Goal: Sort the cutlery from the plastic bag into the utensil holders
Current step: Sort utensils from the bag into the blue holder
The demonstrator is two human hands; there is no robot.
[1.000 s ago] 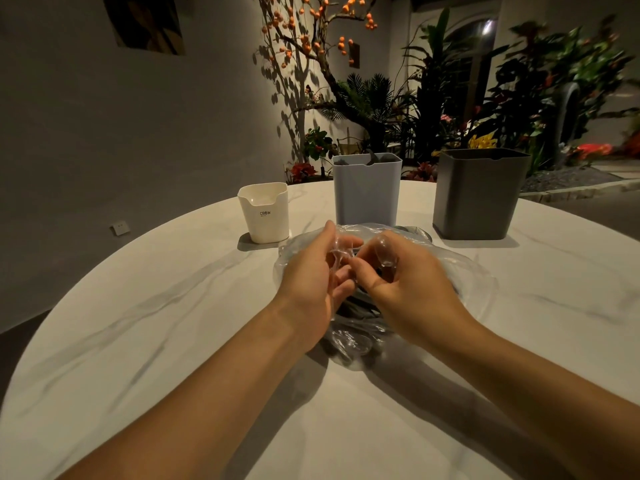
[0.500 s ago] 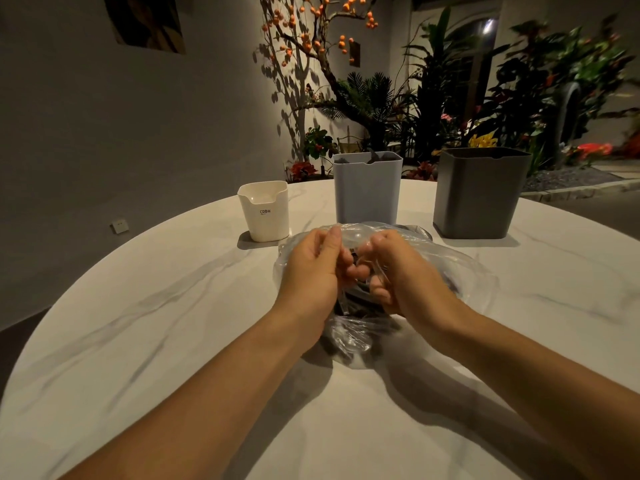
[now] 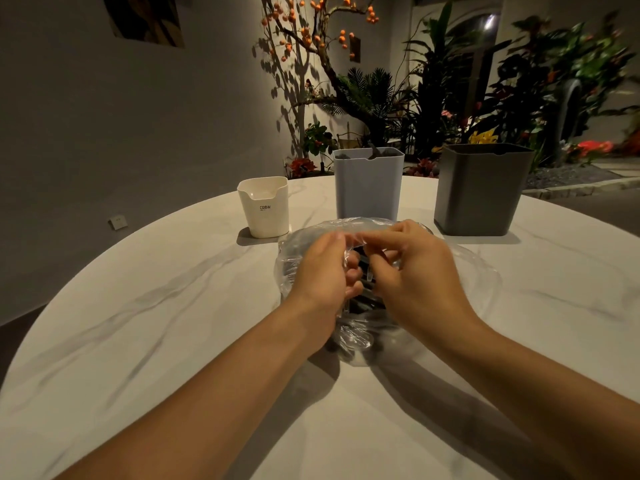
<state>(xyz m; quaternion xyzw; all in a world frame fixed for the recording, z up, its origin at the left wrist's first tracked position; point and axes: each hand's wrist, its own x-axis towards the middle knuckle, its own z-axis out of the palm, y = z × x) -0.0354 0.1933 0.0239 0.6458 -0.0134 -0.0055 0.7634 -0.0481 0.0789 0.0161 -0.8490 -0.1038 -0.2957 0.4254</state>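
A clear plastic bag lies on the round white marble table, with dark cutlery showing through it between my hands. My left hand pinches the bag's film at its upper edge. My right hand pinches the film right beside it, fingers curled. Behind the bag stand three holders: a small cream one at the left, a light grey one in the middle and a dark grey one at the right. A dark handle tip sticks out of the light grey holder.
The table edge curves away at the left and far side. A grey wall stands at the left, and potted plants and a tree with orange fruit fill the background behind the holders.
Both hands have moved up and slightly apart on the bag, lifting and stretching its film. The bag's opening area now sits higher between the fingers.
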